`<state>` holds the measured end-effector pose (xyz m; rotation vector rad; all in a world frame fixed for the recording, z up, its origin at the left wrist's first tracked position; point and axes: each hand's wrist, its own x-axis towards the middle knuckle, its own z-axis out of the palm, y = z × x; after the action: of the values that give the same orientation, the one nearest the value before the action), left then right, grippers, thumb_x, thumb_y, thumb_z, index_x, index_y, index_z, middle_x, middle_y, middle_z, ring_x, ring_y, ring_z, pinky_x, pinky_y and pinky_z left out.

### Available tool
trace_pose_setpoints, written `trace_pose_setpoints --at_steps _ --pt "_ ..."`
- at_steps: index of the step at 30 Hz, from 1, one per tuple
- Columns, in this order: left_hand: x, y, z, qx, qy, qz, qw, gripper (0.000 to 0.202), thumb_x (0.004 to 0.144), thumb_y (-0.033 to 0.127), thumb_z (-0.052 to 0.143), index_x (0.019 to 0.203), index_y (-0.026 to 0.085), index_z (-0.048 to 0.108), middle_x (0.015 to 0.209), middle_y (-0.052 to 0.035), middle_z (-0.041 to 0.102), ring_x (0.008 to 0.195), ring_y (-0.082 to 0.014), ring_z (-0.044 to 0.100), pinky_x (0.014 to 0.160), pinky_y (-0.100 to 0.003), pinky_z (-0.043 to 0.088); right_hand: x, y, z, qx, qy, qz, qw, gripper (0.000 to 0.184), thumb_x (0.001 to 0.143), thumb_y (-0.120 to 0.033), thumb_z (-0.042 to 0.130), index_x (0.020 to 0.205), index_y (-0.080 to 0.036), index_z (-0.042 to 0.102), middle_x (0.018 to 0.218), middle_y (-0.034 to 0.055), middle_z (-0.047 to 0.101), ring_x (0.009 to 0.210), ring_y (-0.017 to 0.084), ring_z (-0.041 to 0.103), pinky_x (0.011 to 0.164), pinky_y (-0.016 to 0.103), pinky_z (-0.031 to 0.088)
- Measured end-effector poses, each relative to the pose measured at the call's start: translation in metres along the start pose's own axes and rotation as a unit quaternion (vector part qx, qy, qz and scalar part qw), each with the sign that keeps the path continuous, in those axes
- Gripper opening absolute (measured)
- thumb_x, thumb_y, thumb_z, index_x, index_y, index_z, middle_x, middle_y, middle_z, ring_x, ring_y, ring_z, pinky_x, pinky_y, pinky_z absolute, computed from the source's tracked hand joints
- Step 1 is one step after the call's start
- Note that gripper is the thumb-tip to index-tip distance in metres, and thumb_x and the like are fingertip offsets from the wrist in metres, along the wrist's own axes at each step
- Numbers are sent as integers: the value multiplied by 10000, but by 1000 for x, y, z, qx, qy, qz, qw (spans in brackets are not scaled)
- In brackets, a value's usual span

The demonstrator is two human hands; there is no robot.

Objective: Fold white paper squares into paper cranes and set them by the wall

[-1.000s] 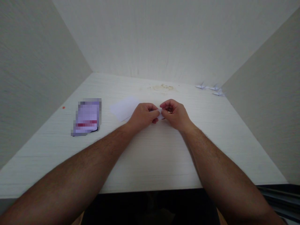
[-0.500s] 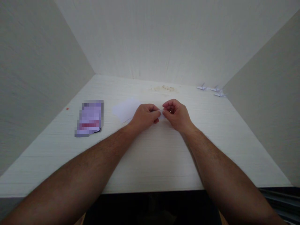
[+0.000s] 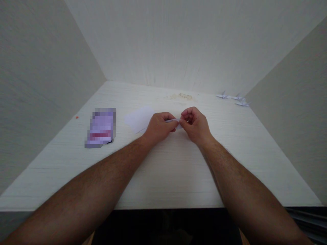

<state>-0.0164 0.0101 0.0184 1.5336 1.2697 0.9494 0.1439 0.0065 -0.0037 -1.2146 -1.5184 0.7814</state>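
Between my hands is a small folded piece of white paper point(image 3: 178, 125), held just above the table in the middle of the view. My left hand point(image 3: 161, 125) pinches its left part between thumb and fingers. At the other end, the thumb and forefinger of my right hand point(image 3: 195, 123) are closed on the paper, with the other fingers curled. Much of the paper is covered by my fingers, so its full shape does not show. Flat white sheets of paper point(image 3: 139, 118) lie just left of my left hand and partly behind it.
A pixelated purple, phone-like object point(image 3: 101, 127) lies on the white table point(image 3: 168, 177) at the left. Several folded paper cranes point(image 3: 241, 102) sit in the back right corner. Brownish crumbs or stains point(image 3: 182, 97) mark the back. A small orange speck point(image 3: 77, 117) lies far left. Walls enclose three sides.
The whole view has shifted slightly, so things appear a little farther right. My fingers have moved a bit on the folded paper, and slightly more of it shows between them.
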Motion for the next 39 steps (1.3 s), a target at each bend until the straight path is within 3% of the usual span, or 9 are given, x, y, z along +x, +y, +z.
trace_pose_setpoints --at_steps 5,9,16,23,32,39 --pt "1 -2 -1 6 -3 8 1000 153 734 303 686 727 151 683 633 -19 676 592 -127 621 547 -213 427 -1 0 -2 -9 -7 11 1000 218 775 -240 663 987 -219 615 769 -11 658 631 117 581 600 281 457" --pt "3 -5 -2 6 -8 21 1000 177 737 326 693 723 150 683 642 -15 673 614 -128 628 575 -218 445 -1 -1 -5 -57 -16 9 998 113 789 -306 674 831 -201 668 721 2 669 618 121 562 579 280 433" --pt "4 -4 -3 29 -1 32 999 165 737 315 676 697 154 675 611 -3 652 584 -116 572 565 -222 418 0 0 -7 -111 -29 6 993 192 814 -360 651 708 -201 630 649 0 639 593 124 529 550 270 400" --pt "2 -1 -3 -11 17 1 1000 136 690 284 716 689 156 668 570 14 620 541 -102 531 532 -222 384 1 1 -10 -113 -45 -4 993 189 835 -359 631 726 -206 612 659 4 639 595 129 528 556 275 405" --pt "7 -8 -2 -90 -4 -4 996 132 688 272 707 662 157 649 541 21 588 514 -88 503 531 -225 381 2 2 -10 -105 -42 8 994 178 819 -350 635 722 -201 617 663 7 638 609 133 541 564 278 415" --pt "8 -10 -4 -56 4 10 998 152 705 304 697 697 155 669 563 13 608 523 -99 515 538 -232 381 3 -1 -10 -73 -44 31 996 173 783 -339 647 700 -187 631 635 4 639 580 123 539 556 279 415"
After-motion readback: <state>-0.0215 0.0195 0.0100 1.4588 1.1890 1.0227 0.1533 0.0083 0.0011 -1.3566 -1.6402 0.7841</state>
